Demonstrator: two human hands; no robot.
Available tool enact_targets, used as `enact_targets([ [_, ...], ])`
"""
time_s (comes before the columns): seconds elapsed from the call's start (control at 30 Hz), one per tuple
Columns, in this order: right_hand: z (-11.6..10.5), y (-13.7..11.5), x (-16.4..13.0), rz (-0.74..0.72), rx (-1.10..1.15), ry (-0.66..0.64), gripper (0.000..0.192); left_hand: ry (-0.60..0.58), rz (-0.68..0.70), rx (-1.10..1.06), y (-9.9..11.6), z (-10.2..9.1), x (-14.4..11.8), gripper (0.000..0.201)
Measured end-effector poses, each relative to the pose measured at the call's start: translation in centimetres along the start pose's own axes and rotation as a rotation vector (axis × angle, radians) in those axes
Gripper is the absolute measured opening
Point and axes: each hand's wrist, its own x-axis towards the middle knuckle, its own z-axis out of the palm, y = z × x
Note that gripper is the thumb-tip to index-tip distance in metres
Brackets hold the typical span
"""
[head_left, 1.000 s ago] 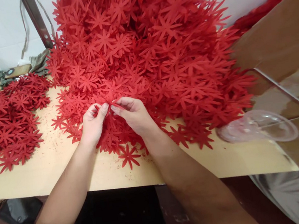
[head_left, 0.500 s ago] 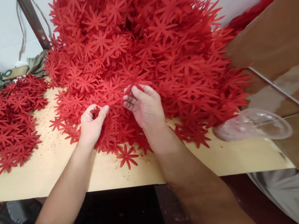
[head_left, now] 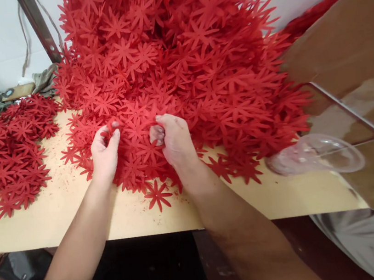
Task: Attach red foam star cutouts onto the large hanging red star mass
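A tall heap of red flower-shaped cutouts (head_left: 131, 92) with narrow petals fills the middle of the table. In front of its left part, my left hand (head_left: 105, 149) is closed, with a bit of a red flower cutout (head_left: 112, 126) between thumb and fingers. Just to the right, my right hand (head_left: 175, 137) has its fingers curled in and the thumb pressed against them. Red shows at its fingertips, but it blends with the heap, so what they hold is unclear. A single red flower (head_left: 158, 195) lies flat nearer the table's front edge.
A smaller pile of darker red flowers (head_left: 11, 151) lies at the left. On the right, a clear plastic container (head_left: 314, 157) lies on its side by a brown board (head_left: 350, 89) with a metal rod (head_left: 346, 108). The table's front edge (head_left: 151, 233) runs below.
My right hand has turned over, curled its fingers and moved slightly left and down; the flower at its fingertips no longer shows clearly. My left hand has shifted left and slightly up.
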Motion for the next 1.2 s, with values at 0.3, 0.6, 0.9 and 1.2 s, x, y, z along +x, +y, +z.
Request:
enact_targets([
  [0.3,0.5,0.3,-0.3,-0.104,-0.166,-0.069,0.023,-0.162,-0.112,0.009,0.3,0.4,-0.7,0.034],
  [0.6,0.1,0.8,-0.3,-0.122,-0.207,-0.224,0.034,-0.069,-0.145,-0.103,0.6,0.8,-0.9,0.033],
  [0.9,-2.0,1.2,1.6,-0.237,-0.215,-0.055,0.026,0.067,-0.146,-0.175,1.0,-0.3,0.5,0.03],
  [1.2,-1.6,1.3,1.2,-0.383,-0.441,-0.059,0.024,-0.009,-0.097,-0.094,0.8,0.2,-0.1,0.027],
])
